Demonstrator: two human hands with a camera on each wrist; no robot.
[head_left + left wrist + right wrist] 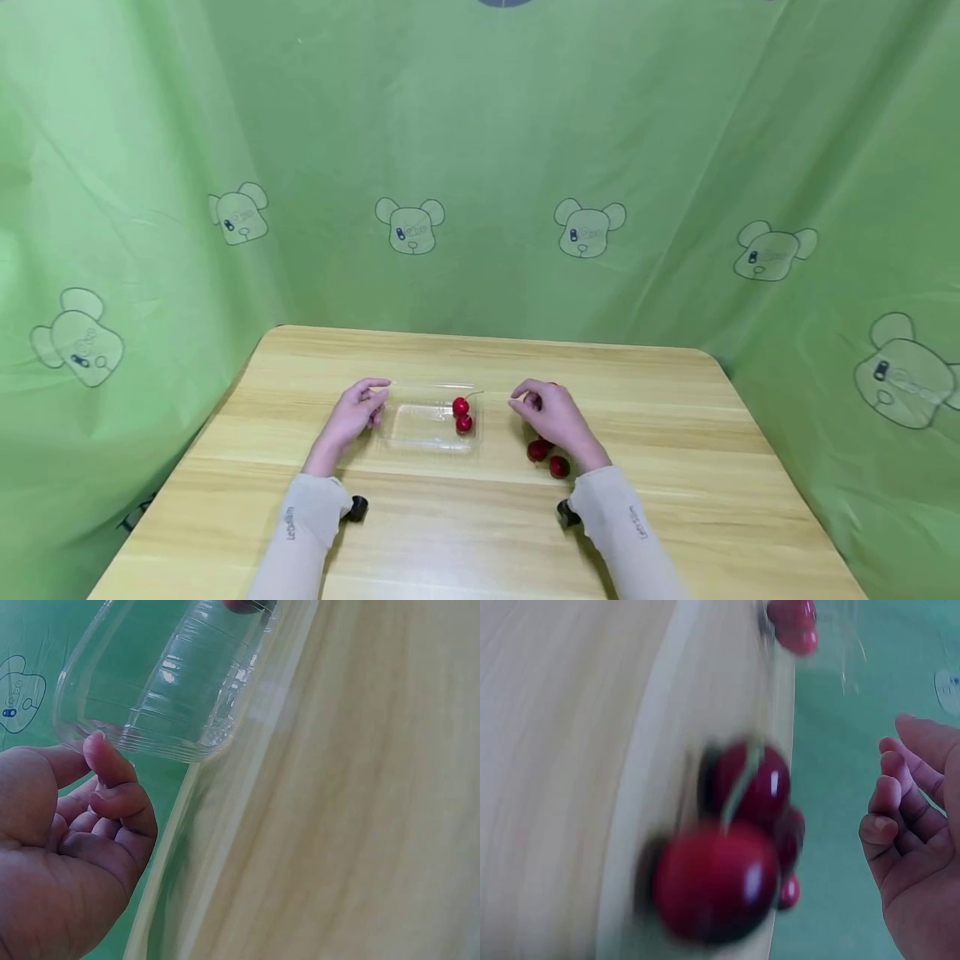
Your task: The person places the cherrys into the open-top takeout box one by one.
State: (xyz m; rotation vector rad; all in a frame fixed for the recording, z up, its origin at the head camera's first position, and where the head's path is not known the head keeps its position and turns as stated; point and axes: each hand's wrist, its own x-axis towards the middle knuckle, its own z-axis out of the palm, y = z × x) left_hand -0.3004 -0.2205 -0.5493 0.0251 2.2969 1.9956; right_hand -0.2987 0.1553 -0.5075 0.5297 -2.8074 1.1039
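A clear plastic container (pixel 423 429) sits on the table, with two red cherries (pixel 463 415) at its right end; one has a long stem. My left hand (pixel 358 410) is at the container's left end. Its thumb and a finger (pixel 109 761) pinch the rim, the other fingers curled below. To the right of the container, my right hand (pixel 551 412) hovers by several loose cherries (pixel 537 450) and partly hides them from the head view. Its fingers (pixel 889 795) are loosely bent, with nothing between them. Dark red cherries (pixel 716 881) cluster beside it in the right wrist view.
The light wooden table (pixel 442 525) has rounded far corners. A green curtain (pixel 495 283) printed with bear heads hangs behind and along both sides. A black wrist device (pixel 356 508) is at the left sleeve, and another black device (pixel 567 513) at the right sleeve.
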